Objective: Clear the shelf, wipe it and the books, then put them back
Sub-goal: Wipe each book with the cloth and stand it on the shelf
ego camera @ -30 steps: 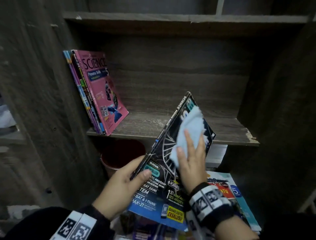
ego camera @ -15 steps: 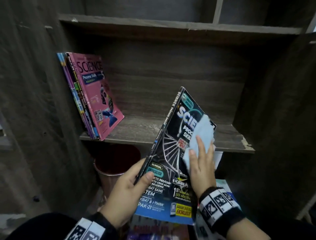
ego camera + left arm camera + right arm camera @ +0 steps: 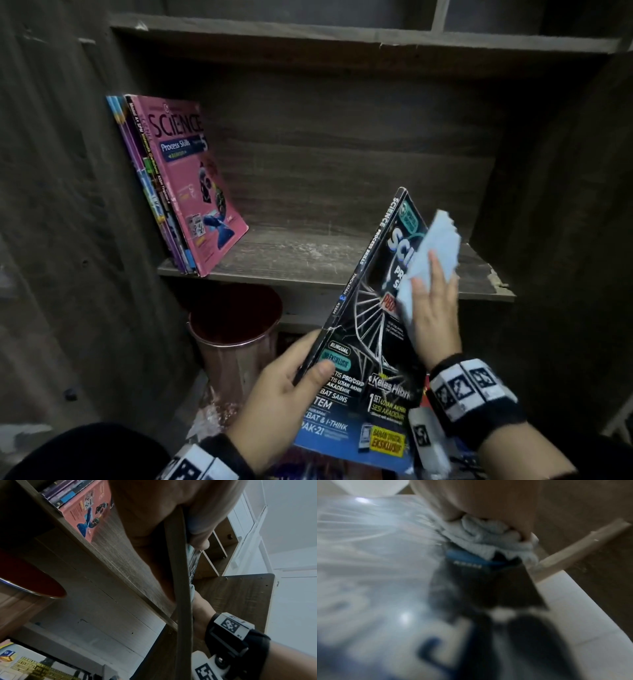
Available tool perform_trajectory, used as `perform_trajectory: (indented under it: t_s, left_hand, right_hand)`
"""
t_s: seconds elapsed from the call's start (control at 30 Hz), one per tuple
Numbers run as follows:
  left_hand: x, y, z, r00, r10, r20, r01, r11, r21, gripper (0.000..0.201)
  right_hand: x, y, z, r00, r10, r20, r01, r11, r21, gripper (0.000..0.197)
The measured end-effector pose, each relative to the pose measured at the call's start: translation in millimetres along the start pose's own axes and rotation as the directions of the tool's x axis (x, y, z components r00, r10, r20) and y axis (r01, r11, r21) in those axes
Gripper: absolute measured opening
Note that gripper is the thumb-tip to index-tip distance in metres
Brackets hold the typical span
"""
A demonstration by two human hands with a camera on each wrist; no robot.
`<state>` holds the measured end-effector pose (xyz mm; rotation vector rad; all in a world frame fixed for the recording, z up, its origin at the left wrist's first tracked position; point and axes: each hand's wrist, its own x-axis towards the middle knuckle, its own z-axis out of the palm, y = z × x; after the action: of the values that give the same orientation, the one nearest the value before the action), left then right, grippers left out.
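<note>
While the left hand grips the black science book at its spine, thumb laid across the front cover and fingers behind, the right hand lies flat with straight fingers on a pale blue cloth, pressing it against the upper part of that cover. Tilted, the book is held up in front of the shelf, its top corner reaching above the shelf's front edge. From the left wrist its spine shows edge-on, pinched in the grip; the right wrist view is blurred, showing only bunched cloth under the palm. At the shelf's left end a pink science book leans with a few thinner books against the side panel. Below the shelf stands a copper-coloured bin, and more books lie lower down
</note>
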<state>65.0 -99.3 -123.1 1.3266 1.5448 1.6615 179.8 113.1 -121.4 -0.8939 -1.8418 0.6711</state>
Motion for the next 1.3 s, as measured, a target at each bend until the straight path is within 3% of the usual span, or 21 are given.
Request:
perform_trajectory:
  t_s: [0.1, 0.13, 0.2, 0.27, 0.33, 0.47, 0.53, 0.6, 0.63, 0.7, 0.77, 0.8, 0.9, 1.0, 1.1, 1.17, 1.23, 1.3]
  left_hand:
    - [1, 0, 1, 1.000, 0.022, 0.017, -0.023, 0.999, 0.043, 0.041]
    - [1, -1, 2, 1.000, 0.024, 0.018, -0.025, 0.998, 0.059, 0.039]
    - [1, -3, 4, 0.999, 0.034, 0.021, -0.036, 0.997, 0.075, 0.034]
    - [0, -5, 4, 0.999, 0.051, 0.011, -0.051, 0.995, 0.088, 0.036]
    - [-2, -3, 4, 0.998, 0.060, 0.018, -0.061, 0.994, 0.089, 0.038]
    - [-5, 2, 2, 0.998, 0.062, 0.028, -0.064, 0.995, 0.076, 0.033]
    - [-6, 4, 0, 0.998, 0.059, 0.019, -0.060, 0.995, 0.077, 0.036]
    - [-6, 6, -1, 0.997, 0.067, 0.023, -0.069, 0.993, 0.091, 0.035]
    - [-5, 6, -1, 0.997, 0.070, 0.022, -0.072, 0.993, 0.092, 0.034]
    - [-3, 7, -1, 0.996, 0.086, 0.009, -0.086, 0.993, 0.075, 0.031]
    - [-2, 5, -1, 0.992, 0.122, -0.017, -0.121, 0.991, 0.055, 0.035]
    - [-2, 4, -1, 0.993, 0.118, -0.024, -0.117, 0.992, 0.041, 0.039]
    - [-3, 5, 0, 0.997, 0.081, -0.010, -0.081, 0.997, -0.014, 0.046]
    - [-4, 6, 2, 0.997, 0.071, -0.033, -0.072, 0.997, -0.025, 0.041]
    - [-3, 7, 0, 0.993, 0.087, -0.078, -0.090, 0.995, -0.043, 0.041]
    - [-1, 9, -2, 0.987, 0.109, -0.115, -0.115, 0.992, -0.049, 0.039]
    - [2, 10, -6, 0.977, 0.122, -0.174, -0.134, 0.989, -0.059, 0.033]
    - [6, 9, -8, 0.966, 0.119, -0.230, -0.142, 0.986, -0.085, 0.035]
  right_hand:
    - [-1, 1, 0, 0.991, 0.132, -0.033, -0.130, 0.991, 0.039, 0.064]
    - [-10, -7, 4, 0.996, 0.089, -0.021, -0.088, 0.995, 0.042, 0.057]
    - [-39, -29, 12, 0.990, -0.118, 0.071, 0.116, 0.993, 0.033, 0.048]
    - [-61, -42, 16, 0.928, -0.329, 0.172, 0.336, 0.942, -0.009, 0.047]
    - [-60, -42, 12, 0.907, -0.385, 0.168, 0.397, 0.917, -0.041, 0.047]
    - [-19, -13, 0, 0.956, -0.294, 0.021, 0.295, 0.949, -0.114, 0.047]
    - [-3, 0, -4, 0.992, -0.077, -0.097, 0.070, 0.995, -0.075, 0.050]
    - [-8, -7, -1, 0.989, 0.130, -0.077, -0.125, 0.990, 0.066, 0.052]
    - [-18, -14, 3, 0.994, 0.096, -0.044, -0.093, 0.993, 0.069, 0.054]
    - [-46, -41, 9, 0.991, -0.126, 0.054, 0.126, 0.992, 0.007, 0.052]
    - [-66, -59, 12, 0.920, -0.350, 0.177, 0.363, 0.930, -0.050, 0.047]
    - [-67, -61, 12, 0.896, -0.400, 0.194, 0.420, 0.905, -0.074, 0.047]
    - [-42, -46, 6, 0.931, -0.345, 0.120, 0.354, 0.933, -0.065, 0.044]
    - [-14, -10, 0, 0.997, -0.073, 0.035, 0.076, 0.994, -0.085, 0.045]
    - [-19, -3, 7, 0.994, 0.112, -0.011, -0.112, 0.994, 0.001, 0.053]
    - [-41, -16, 19, 0.993, 0.112, 0.050, -0.115, 0.991, 0.064, 0.050]
    - [-73, -29, 32, 0.986, -0.005, 0.167, 0.002, 1.000, 0.018, 0.046]
    - [-106, -40, 43, 0.941, -0.147, 0.305, 0.166, 0.985, -0.038, 0.049]
